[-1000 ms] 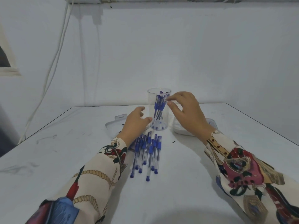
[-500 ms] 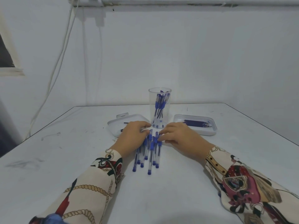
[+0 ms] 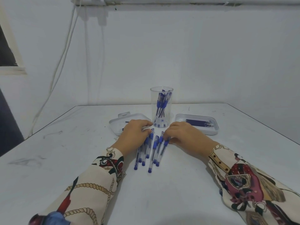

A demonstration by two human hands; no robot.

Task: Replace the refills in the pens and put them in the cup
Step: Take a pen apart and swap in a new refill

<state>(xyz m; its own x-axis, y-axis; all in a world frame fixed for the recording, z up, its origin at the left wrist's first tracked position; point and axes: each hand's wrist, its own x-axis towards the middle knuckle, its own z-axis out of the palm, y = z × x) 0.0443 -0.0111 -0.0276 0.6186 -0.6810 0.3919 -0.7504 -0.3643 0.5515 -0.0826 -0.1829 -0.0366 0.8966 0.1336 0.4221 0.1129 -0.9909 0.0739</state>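
A clear plastic cup point(image 3: 168, 96) stands upright at the table's middle with several blue pens point(image 3: 160, 104) inside. Just in front of it, several more blue-capped pens point(image 3: 153, 151) lie fanned on the table, split into two small groups. My left hand point(image 3: 134, 137) rests palm down on the left group, fingers bent over the pens' far ends. My right hand point(image 3: 186, 135) lies to the right, and its fingertips pinch the blue grip of the rightmost pen point(image 3: 163, 150). A white tray point(image 3: 194, 133) to the right of the cup holds dark refills point(image 3: 198, 122).
A second white tray point(image 3: 115, 125) sits behind my left hand, mostly hidden, with a thin dark refill showing in it. The white table point(image 3: 162, 192) ends at a wall behind the cup. Cables point(image 3: 65, 54) hang down the wall at the left.
My right hand came down from the cup's rim to the pens on the table. The pile has since spread into two groups, with the right hand now on the rightmost pen.
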